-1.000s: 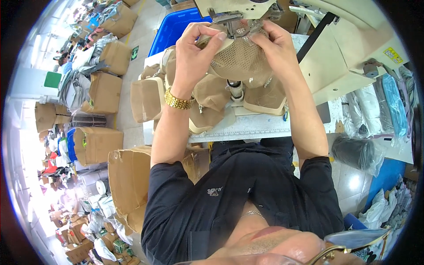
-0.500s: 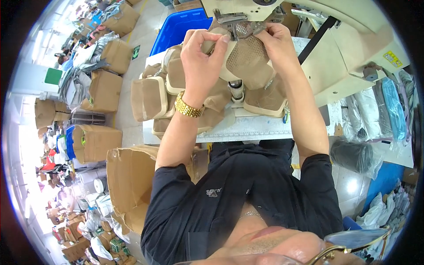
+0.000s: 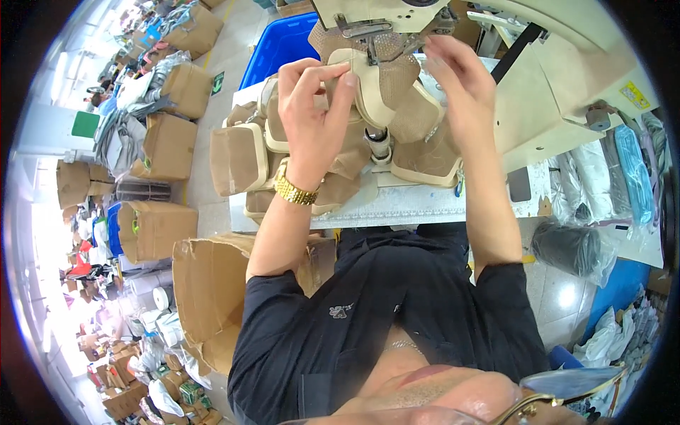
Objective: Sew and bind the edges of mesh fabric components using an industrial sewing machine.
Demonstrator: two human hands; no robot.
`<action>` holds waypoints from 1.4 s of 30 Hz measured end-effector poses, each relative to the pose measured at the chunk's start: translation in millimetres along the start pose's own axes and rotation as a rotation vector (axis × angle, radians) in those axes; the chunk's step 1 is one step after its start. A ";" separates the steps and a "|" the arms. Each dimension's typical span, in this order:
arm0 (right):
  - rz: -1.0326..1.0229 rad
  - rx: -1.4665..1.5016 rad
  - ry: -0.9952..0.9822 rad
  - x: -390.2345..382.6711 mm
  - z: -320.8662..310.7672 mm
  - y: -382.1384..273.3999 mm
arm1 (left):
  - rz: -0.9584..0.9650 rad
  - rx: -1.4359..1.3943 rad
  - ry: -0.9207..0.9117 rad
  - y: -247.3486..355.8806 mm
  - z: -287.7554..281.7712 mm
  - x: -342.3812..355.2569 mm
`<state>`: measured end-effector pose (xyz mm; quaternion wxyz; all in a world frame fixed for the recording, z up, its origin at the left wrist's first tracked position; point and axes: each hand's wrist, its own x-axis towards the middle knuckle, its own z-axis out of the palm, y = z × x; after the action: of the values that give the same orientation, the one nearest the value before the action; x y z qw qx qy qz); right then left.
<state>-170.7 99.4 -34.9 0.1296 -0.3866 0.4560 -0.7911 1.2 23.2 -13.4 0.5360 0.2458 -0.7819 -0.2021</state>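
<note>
A tan mesh fabric piece with a cream border (image 3: 379, 106) lies under the presser foot (image 3: 371, 51) of a cream sewing machine (image 3: 567, 92). My left hand (image 3: 312, 103), a gold watch on its wrist, pinches the piece's left edge between thumb and forefinger. Just right of the presser foot is my right hand (image 3: 467, 88), slightly blurred, thumb and fingers apart, with nothing visible between them. Its fingertips are close to the machine's metal parts and off the fabric. Similar tan pieces with cream borders (image 3: 239, 159) are heaped left of and below the machine arm.
A blue bin (image 3: 280, 49) stands behind the table (image 3: 418, 205). An open cardboard box (image 3: 212, 297) is by my left elbow. Plastic-wrapped bundles (image 3: 588, 180) lie to the right, a grey wrapped roll (image 3: 567, 248) below them. Cardboard boxes (image 3: 159, 230) line the aisle at left.
My right hand has let go of the mesh and moved slightly right. My left hand has shifted a little left and down, still pinching the edge. The fabric under the foot has turned slightly.
</note>
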 end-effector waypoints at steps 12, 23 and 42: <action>0.904 1.308 -0.337 -95.8 13.9 72.3 | 0.753 0.221 -0.204 -20.0 -2.9 18.3; 0.730 1.437 -0.250 -84.9 3.2 40.2 | 0.687 0.212 -0.009 -24.8 6.1 5.9; 0.682 1.307 -0.052 -58.6 -9.1 56.3 | 0.666 0.187 0.029 -26.6 12.5 -3.9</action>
<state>-146.5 106.8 -112.6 0.5832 -0.0859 -0.0170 -0.8076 -4.9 5.0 -35.9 0.5589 0.0280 -0.8266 0.0598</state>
